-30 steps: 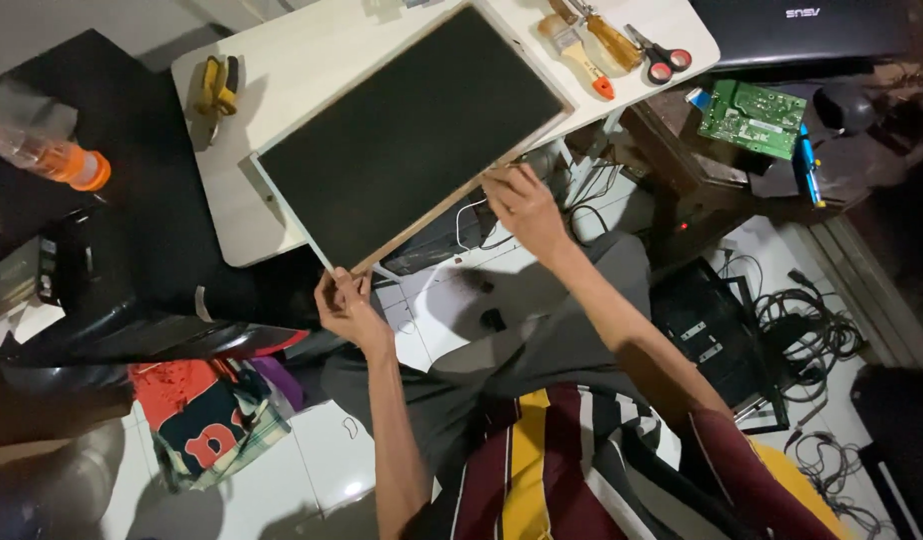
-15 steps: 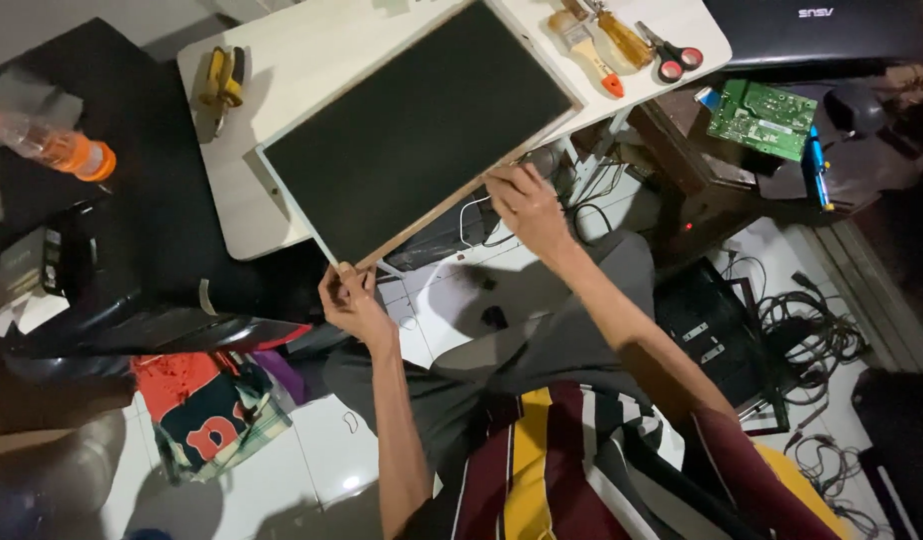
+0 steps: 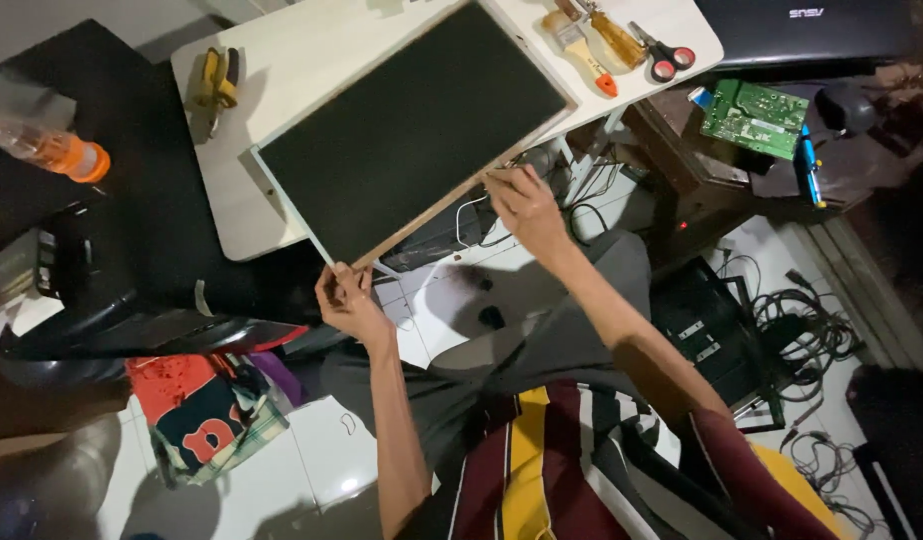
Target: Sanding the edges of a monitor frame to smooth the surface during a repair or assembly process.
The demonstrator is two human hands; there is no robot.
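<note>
A flat, dark rectangular screen panel (image 3: 412,130) with a pale thin frame lies face up, skewed across the white table (image 3: 292,70), its near edge overhanging.

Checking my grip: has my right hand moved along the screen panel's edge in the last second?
No. The right hand sits at the same spot on the screen panel edge, below the orange-tipped brush.
</note>
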